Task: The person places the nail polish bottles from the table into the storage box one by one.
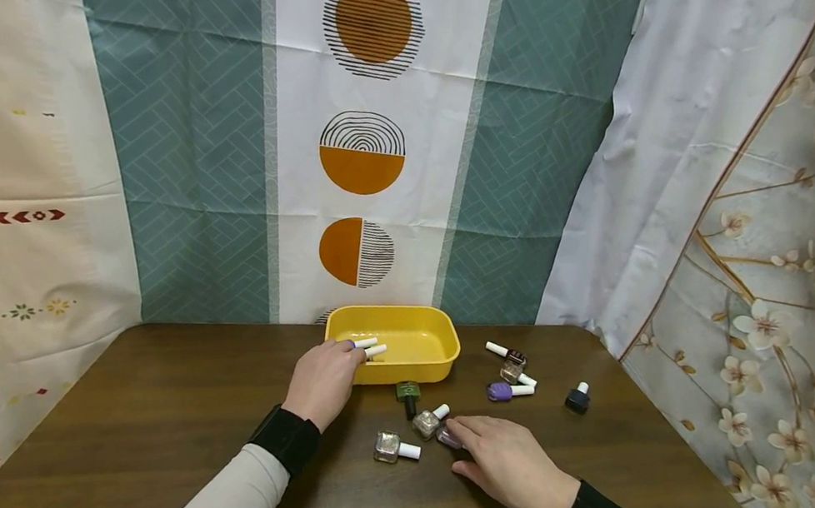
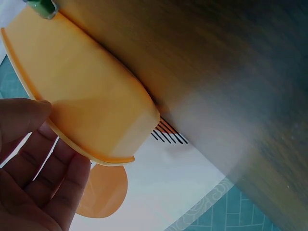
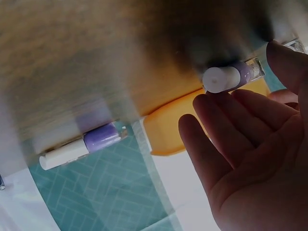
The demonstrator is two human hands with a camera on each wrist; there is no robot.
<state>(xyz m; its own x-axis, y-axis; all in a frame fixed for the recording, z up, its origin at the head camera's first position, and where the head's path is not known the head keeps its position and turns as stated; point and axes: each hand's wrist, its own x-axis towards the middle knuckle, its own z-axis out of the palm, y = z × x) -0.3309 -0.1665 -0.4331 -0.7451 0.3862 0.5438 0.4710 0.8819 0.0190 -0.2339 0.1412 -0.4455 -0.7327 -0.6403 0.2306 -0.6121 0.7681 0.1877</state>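
Note:
My left hand (image 1: 325,381) is at the left end of a yellow tray (image 1: 421,371). The left wrist view shows its thumb against the outer wall and its fingers behind the rim, gripping the edge. Two white caps (image 1: 375,350) show inside the tray beside these fingers; their bottles are mostly hidden. My right hand (image 1: 510,464) reaches over the table with fingers extended at a pale purple nail polish bottle (image 3: 245,73), which lies between thumb and fingers without a visible pinch. A glitter nail polish bottle (image 1: 427,425) lies just left of it.
Another glitter bottle (image 1: 387,447) and a green bottle (image 1: 408,391) lie in front of the tray. Right of it are a dark red bottle (image 1: 515,356), a gold one (image 1: 511,371) and a purple one (image 1: 500,392). A black bottle (image 1: 577,401) is farther right. Curtains hang behind the table.

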